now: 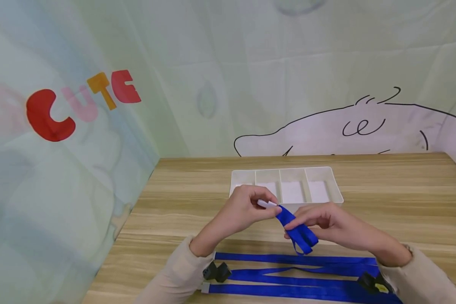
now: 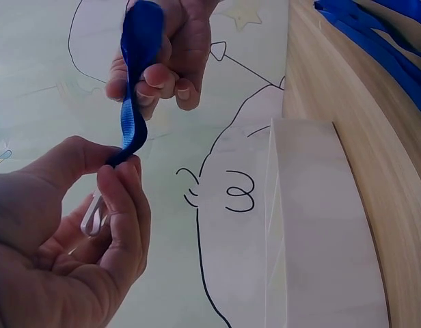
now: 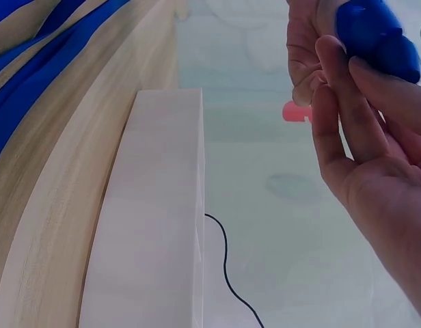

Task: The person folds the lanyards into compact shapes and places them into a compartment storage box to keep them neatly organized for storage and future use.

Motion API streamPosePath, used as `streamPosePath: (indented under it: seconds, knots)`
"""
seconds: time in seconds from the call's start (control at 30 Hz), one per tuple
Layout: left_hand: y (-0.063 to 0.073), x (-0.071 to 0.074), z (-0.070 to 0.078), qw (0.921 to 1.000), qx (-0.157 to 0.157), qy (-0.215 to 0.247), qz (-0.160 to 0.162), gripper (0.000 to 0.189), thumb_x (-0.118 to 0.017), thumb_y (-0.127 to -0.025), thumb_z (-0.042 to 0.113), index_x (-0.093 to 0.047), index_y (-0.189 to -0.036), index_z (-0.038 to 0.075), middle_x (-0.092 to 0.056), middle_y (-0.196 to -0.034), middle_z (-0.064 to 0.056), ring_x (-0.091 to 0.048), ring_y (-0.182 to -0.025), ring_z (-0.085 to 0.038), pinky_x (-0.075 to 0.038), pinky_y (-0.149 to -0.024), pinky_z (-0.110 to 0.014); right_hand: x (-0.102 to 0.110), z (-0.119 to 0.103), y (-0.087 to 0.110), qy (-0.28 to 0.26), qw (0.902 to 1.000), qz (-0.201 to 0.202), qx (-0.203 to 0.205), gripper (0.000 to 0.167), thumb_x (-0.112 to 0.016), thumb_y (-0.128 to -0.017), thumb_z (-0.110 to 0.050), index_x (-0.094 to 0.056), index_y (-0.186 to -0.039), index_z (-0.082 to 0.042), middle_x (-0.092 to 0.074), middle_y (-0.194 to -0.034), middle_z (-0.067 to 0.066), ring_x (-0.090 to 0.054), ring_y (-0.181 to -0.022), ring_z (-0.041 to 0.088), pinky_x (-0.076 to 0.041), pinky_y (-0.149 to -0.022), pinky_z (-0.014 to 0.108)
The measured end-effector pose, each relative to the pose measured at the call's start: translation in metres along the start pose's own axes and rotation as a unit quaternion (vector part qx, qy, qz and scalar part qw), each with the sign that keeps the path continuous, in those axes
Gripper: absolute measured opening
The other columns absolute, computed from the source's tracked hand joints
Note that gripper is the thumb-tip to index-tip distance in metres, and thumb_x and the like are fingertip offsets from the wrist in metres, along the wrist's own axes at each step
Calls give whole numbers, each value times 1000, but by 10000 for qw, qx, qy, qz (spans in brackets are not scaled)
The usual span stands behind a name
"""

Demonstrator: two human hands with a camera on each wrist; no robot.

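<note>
A blue lanyard [image 1: 304, 238], folded into a small bundle of loops, is held up between both hands above the table. My left hand [image 1: 241, 209] pinches the band beside its white plastic clip [image 1: 267, 204]. In the left wrist view the clip [image 2: 92, 217] pokes out below the thumb and fingertips. My right hand [image 1: 338, 223] grips the folded loops between thumb and fingers; in the right wrist view the blue bundle [image 3: 378, 41] sits at the fingertips. Several more blue lanyards [image 1: 281, 290] lie stretched side by side on the table below the forearms.
Behind the hands stands a white tray [image 1: 336, 194] with divided compartments. The wooden table [image 1: 182, 185] runs back to a printed curtain [image 1: 197, 63]. Black wrist cameras [image 1: 217, 272] hang over the laid-out lanyards.
</note>
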State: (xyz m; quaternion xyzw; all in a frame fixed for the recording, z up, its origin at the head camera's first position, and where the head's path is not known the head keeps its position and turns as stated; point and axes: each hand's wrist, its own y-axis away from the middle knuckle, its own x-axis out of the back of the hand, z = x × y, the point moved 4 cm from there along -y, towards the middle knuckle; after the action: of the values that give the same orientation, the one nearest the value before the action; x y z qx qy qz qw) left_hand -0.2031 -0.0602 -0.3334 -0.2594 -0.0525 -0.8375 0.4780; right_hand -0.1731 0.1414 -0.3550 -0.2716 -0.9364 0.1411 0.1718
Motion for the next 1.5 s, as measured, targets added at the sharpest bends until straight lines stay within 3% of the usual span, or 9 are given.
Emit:
streamPosePath:
  seconds: [0.43, 0.77, 1.03, 1.2, 1.37, 1.5]
  knots:
    - [-1, -2, 0, 9999, 32, 124, -40, 6, -77, -89, 12, -74, -89, 7, -71, -85, 1, -64, -61, -10, -50, -54, -22, 2, 3, -3, 376, 9978, 522, -163, 20, -53, -99, 8, -68, -109, -1, -70, -101, 12, -70, -91, 25, -57, -85, 35]
    - [0, -5, 3, 9975, 3, 626, -333, 9, -76, -90, 10, -74, -94, 4, -72, -90, -3, -70, -72, -15, -58, -65, -29, 4, 6, -6, 884, 9923, 721, -476, 16, -57, -98, 4, -68, -104, -5, -72, -91, 3, -69, -79, 22, -58, -75, 33]
    - [0, -8, 1, 9870, 569, 1394, -570, 16, -70, -94, 7, -70, -107, -2, -73, -92, -10, -73, -76, -18, -60, -73, -36, 9, 6, -9, 1041, 9857, 925, -947, 10, -59, -99, -2, -69, -101, -4, -71, -82, 2, -67, -78, 20, -55, -73, 29]
    - [0, -11, -6, 9761, 895, 1913, -522, 19, -63, -98, 4, -65, -114, -7, -71, -97, -14, -72, -82, -19, -59, -80, -37, 9, 6, -11, 759, 9870, 1039, -961, 12, -57, -100, -1, -69, -103, 1, -72, -83, 8, -68, -80, 21, -56, -75, 28]
    - [-1, -12, -8, 9682, 1005, 2242, -465, 22, -60, -99, 2, -62, -117, -10, -70, -103, -18, -71, -86, -15, -56, -87, -40, 10, 5, -11, 529, 9878, 1094, -975, 13, -56, -100, 1, -67, -106, 5, -72, -90, 12, -70, -85, 24, -58, -82, 34]
    - [0, -13, -7, 9696, 955, 2217, -403, 22, -60, -100, 6, -64, -116, -8, -70, -102, -16, -71, -86, -16, -57, -86, -38, 9, 4, -12, 635, 9853, 1153, -1091, 14, -56, -100, -1, -67, -106, 4, -73, -90, 11, -70, -86, 25, -58, -83, 36]
